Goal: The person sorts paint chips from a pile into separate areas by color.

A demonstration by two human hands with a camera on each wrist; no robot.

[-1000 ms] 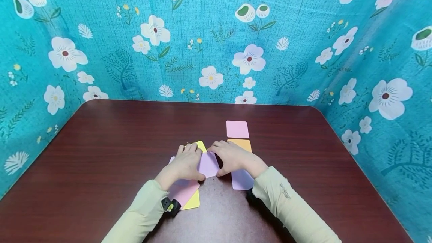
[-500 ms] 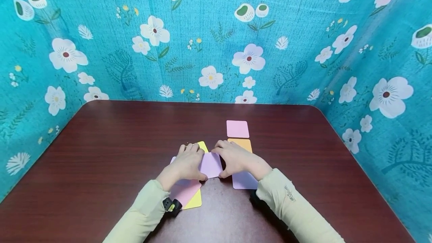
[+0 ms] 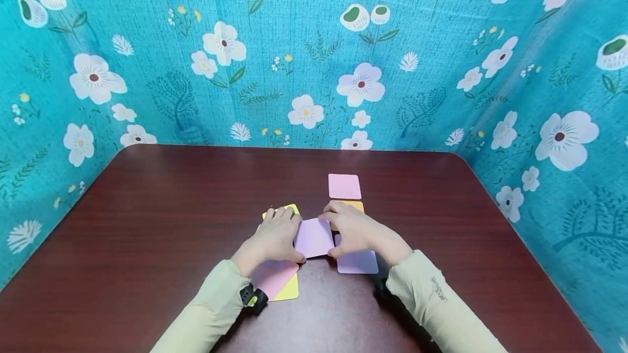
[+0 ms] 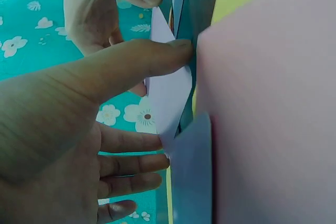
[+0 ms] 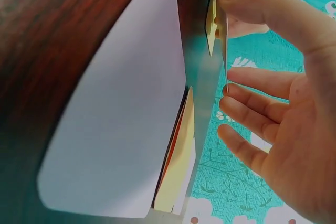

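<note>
Held purple card (image 3: 314, 238) shifted rightward, right hand (image 3: 357, 229) and left hand (image 3: 273, 237) too

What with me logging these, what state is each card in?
Lilac square card: held between left hand and right hand
Far pink square card: uncovered
Orange card: partly hidden
Right lavender square card: partly hidden
Left lavender card: partly hidden
Near pink card: partly hidden
Yellow cards: partly covered

Turquoise floral cloth (image 3: 289, 31) hanging behind, dark red-brown table (image 3: 186, 189), rounded far corners

Room lay over the table (image 3: 162, 222) at left, while left hand (image 3: 275, 237), right hand (image 3: 355, 231) and the purple card (image 3: 314, 238) between them blocked its middle.
</note>
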